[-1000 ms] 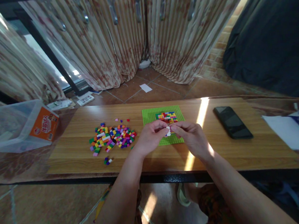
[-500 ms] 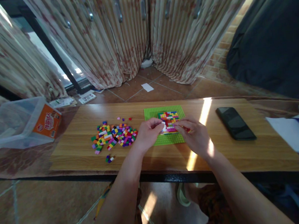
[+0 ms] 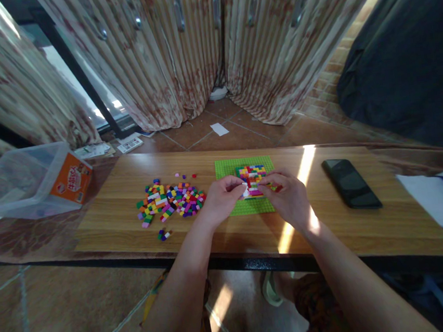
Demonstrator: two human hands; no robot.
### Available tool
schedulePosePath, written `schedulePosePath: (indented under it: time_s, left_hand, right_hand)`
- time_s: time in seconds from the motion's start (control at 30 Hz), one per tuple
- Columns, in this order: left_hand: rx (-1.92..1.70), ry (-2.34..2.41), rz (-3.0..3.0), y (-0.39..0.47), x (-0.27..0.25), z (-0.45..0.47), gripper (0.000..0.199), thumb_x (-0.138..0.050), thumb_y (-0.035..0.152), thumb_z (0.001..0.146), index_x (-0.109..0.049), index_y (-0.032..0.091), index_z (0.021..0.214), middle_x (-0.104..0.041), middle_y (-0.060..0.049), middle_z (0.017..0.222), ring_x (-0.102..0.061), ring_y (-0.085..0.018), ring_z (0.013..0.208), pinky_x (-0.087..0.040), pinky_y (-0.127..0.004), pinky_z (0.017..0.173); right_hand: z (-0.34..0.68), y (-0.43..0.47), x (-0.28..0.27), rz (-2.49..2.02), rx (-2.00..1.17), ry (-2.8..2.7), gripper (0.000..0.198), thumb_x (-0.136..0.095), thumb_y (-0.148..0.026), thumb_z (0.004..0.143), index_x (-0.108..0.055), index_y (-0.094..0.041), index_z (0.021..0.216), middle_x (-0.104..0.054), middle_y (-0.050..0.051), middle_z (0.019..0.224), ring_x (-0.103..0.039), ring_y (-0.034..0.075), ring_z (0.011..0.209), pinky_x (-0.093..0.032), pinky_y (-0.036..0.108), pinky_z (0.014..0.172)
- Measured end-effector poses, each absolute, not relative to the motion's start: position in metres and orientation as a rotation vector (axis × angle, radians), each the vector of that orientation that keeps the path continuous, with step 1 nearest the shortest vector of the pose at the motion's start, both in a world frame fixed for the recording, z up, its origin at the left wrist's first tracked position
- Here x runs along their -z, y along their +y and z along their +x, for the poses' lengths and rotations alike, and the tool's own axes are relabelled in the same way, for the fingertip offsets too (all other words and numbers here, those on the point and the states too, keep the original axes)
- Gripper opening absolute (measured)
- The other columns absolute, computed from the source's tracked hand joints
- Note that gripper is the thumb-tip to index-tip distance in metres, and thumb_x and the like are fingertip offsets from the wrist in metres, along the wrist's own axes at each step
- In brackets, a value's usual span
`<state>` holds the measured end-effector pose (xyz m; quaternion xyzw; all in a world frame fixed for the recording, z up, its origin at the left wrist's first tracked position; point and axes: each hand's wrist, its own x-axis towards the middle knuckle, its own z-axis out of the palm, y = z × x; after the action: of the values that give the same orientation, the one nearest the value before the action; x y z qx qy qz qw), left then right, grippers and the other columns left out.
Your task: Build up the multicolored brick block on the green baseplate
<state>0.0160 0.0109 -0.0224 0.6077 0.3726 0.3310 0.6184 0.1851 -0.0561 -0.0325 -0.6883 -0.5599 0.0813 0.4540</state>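
Observation:
A build of small multicoloured toy bricks (image 3: 252,172) stands on a green studded baseplate (image 3: 225,169). At its left edge my left hand (image 3: 224,201) is closed, thumb and forefinger pinching what looks like a white brick (image 3: 244,188). My right hand (image 3: 288,197) reaches in from the other side, its thumb and forefinger bent together against the build's right edge. Whatever those right fingertips hold, if anything, is too small and covered to make out. Both hands partly hide the lower rows of bricks.
Loose bricks (image 3: 187,198) lie in a pile left of the baseplate, with a few strays (image 3: 163,235) nearer the edge. A black phone (image 3: 351,184) rests on the wooden table (image 3: 111,208) at right. A clear plastic bin (image 3: 23,180) sits far left; papers (image 3: 429,203) lie far right.
The whole view has shifted slightly. Both hands stay at the build, and the right fingers have bent a little more; the bricks look the same.

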Motion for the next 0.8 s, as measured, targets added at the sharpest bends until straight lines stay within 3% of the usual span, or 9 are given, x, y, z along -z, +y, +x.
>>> schedulePosePath:
  time_s: [0.4, 0.67, 0.8]
  left_hand:
    - [-0.765, 0.837, 1.415, 0.008, 0.021, 0.015, 0.009, -0.066, 0.024, 0.079, -0.068, 0.015, 0.082, -0.066, 0.000, 0.077, -0.056, -0.012, 0.070, -0.045, -0.026, 0.070]
    - [-0.764, 0.760, 1.305, 0.008, 0.023, 0.017, 0.013, -0.066, 0.014, 0.075, -0.067, 0.015, 0.087, -0.068, -0.001, 0.081, -0.060, -0.011, 0.074, -0.047, -0.025, 0.073]
    - [-0.752, 0.693, 1.269, 0.006, 0.022, 0.019, 0.014, -0.069, 0.018, 0.075, -0.068, 0.015, 0.088, -0.067, -0.001, 0.081, -0.060, -0.010, 0.072, -0.046, -0.024, 0.068]
  right_hand:
    - [0.180, -0.052, 0.039, -1.729, -0.406, -1.096, 0.011, -0.070, -0.030, 0.069, -0.075, -0.020, 0.071, -0.064, 0.006, 0.092, -0.060, 0.017, 0.072, -0.050, 0.036, 0.071]
    - [0.181, -0.061, 0.034, -1.629, -0.346, -1.092, 0.018, -0.074, -0.038, 0.074, -0.075, -0.021, 0.075, -0.064, 0.003, 0.081, -0.055, 0.013, 0.063, -0.047, 0.032, 0.061]
    - [0.173, -0.067, 0.028, -1.479, -0.507, -1.156, 0.019, -0.070, -0.041, 0.082, -0.076, -0.023, 0.086, -0.071, 0.003, 0.082, -0.063, 0.015, 0.071, -0.051, 0.031, 0.068]
